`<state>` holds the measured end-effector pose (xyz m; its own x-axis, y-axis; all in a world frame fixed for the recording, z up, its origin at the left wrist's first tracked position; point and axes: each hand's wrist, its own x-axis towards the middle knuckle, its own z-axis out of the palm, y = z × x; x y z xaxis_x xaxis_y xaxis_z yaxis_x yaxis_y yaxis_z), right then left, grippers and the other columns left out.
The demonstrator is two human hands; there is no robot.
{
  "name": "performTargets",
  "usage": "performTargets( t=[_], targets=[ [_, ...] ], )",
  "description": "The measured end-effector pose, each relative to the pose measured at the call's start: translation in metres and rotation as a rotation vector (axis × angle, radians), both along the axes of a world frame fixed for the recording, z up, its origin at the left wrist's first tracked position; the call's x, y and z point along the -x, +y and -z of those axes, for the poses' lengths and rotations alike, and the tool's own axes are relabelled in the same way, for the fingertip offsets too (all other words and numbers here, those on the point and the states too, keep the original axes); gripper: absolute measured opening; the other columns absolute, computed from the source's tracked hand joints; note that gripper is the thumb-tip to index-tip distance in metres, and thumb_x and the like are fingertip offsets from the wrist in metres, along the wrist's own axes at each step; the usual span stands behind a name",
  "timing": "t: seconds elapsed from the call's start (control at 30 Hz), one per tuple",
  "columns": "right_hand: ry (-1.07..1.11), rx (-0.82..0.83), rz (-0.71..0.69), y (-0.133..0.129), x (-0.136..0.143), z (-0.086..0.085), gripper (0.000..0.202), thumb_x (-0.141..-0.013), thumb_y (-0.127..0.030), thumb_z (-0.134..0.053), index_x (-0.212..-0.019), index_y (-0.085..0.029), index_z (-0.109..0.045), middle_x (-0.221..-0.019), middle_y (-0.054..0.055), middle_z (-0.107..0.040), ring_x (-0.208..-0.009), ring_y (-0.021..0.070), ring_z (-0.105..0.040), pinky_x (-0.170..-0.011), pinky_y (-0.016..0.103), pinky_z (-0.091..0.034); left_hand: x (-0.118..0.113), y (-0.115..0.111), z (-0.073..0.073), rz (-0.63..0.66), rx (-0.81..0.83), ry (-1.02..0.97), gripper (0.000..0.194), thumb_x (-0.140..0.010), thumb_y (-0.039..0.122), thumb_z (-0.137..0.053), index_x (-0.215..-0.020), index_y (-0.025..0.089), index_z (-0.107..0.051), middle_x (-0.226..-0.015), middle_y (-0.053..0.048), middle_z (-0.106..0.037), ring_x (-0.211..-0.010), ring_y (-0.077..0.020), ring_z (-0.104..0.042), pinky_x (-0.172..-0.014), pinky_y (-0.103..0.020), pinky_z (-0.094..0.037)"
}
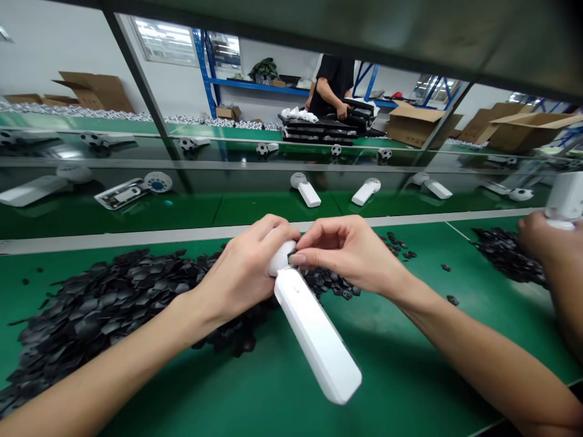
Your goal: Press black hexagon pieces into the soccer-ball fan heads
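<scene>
Over the near worktop (401, 370), mid-view: one white gadget (319, 340), a ball head (277, 262) on a long flat handle, raised and slanting down toward the lower right. Left hand (248, 261) curls round the ball; right hand (344, 249) has thumb and forefinger pinched at the ball's near side, on what looks like a small dark piece (291, 258), mostly hidden.

Handling (judged): gadget probably light, stiff, smooth plastic; the glossy handle may slip in dry fingers. Narrow neck between ball and handle likely the weak point; avoid twisting there. Best hold: ball cupped in one palm, or handle gripped by its long edges. Dark piece likely thin, stiff, almost weightless; take by its edges.

Surface: green, smooth. Black pieces (109, 297) heaped at left, more beneath the hands, a few strays at right. Beyond a pale rail, a shiny green belt (255, 209) carries similar white gadgets (307, 191).

Room: at right edge, a co-worker's hand (537, 237) holds another white unit (565, 197). Far side: person in black (336, 79) at stacked black trays (314, 128), open cartons (412, 124), blue shelving (264, 87).
</scene>
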<state>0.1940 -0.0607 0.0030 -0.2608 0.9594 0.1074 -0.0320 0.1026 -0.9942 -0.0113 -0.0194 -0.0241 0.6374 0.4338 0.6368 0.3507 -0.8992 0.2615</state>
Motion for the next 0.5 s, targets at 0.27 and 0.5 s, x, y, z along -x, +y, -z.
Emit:
performTargets(
  t=[0.27, 0.5],
  targets=[
    [0.027, -0.013, 0.044, -0.002, 0.009, 0.005, 0.03, -0.063, -0.027, -0.101, -0.073, -0.014, -0.076, -0.076, 0.004, -0.077, -0.071, 0.0162, -0.073, -0.067, 0.023, -0.06, 0.005, 0.0, -0.004, 0.017, -0.014, 0.077, 0.02, -0.094, 0.01, -0.07, -0.11, 0.016, -0.059, -0.108, -0.008, -0.062, -0.09, -0.0218, -0.064, -0.07, -0.03, -0.05],
    [-0.035, 0.072, 0.049, -0.005, 0.005, 0.001, 0.054, -0.054, -0.023, -0.105, -0.074, -0.018, -0.056, -0.066, -0.002, -0.07, -0.063, 0.0146, -0.069, -0.056, 0.02, -0.055, 0.008, -0.006, -0.013, 0.029, -0.176, 0.216, 0.012, -0.1, 0.011, -0.062, -0.109, 0.016, -0.057, -0.109, -0.01, -0.064, -0.092, -0.0258, -0.064, -0.07, -0.034, -0.051]
  ],
)
